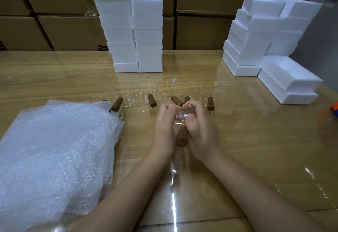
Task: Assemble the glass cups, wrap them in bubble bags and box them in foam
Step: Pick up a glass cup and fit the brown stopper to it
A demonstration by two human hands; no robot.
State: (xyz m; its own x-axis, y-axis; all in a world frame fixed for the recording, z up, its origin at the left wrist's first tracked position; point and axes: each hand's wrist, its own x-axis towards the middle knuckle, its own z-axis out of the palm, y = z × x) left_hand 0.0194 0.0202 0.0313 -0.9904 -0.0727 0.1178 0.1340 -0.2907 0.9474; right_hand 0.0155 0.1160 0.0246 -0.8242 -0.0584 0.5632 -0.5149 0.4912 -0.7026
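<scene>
Above table (256, 140) centre: left hand (164, 127), right hand (200, 133) both curled round glass cup (178, 116).

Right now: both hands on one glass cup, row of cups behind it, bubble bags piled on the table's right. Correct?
Wrong on one point: the bubble bags lie on the left of the table, not the right, as the head view shows. The rest holds: left hand and right hand grip one glass cup, with the row of cups behind it.
</scene>
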